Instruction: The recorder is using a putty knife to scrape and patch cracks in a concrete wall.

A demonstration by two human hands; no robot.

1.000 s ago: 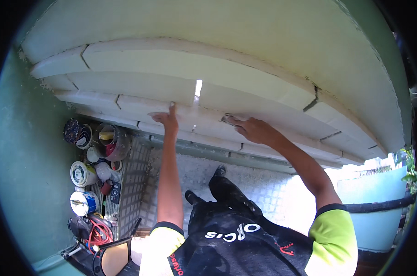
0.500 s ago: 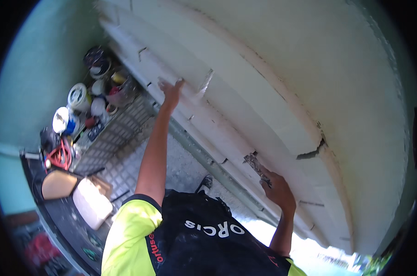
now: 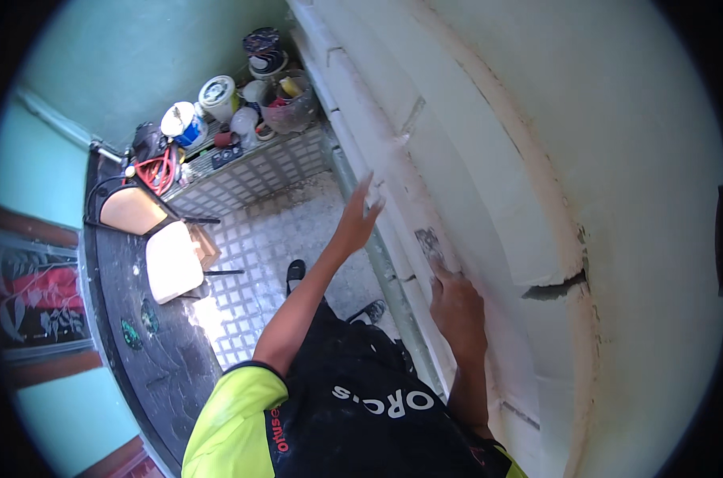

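My right hand (image 3: 460, 309) grips a putty knife (image 3: 428, 241), its smeared blade lying against the pale stepped moulding (image 3: 401, 171). The fingers wrap its handle, which is mostly hidden. Farther along and to the left, my left hand (image 3: 356, 221) is held out with fingers apart and nothing in them. It overlaps the lower ledge of the moulding in view; whether it touches is unclear. A dark, jagged crack (image 3: 556, 287) cuts across the moulding right of my right hand. Narrow joints (image 3: 413, 115) mark it farther up.
Paint buckets (image 3: 218, 97), a clear tub (image 3: 289, 107) and a red hose (image 3: 156, 170) crowd a ledge at the far left. A chair (image 3: 174, 261) with a pale seat stands left of me on the dark floor. My shoes (image 3: 368, 312) rest on patterned tiles below.
The view has swung, so the room sits farther right. My left hand has drawn back from the upper moulding toward its lower edge. My right hand still holds the putty knife against the moulding.
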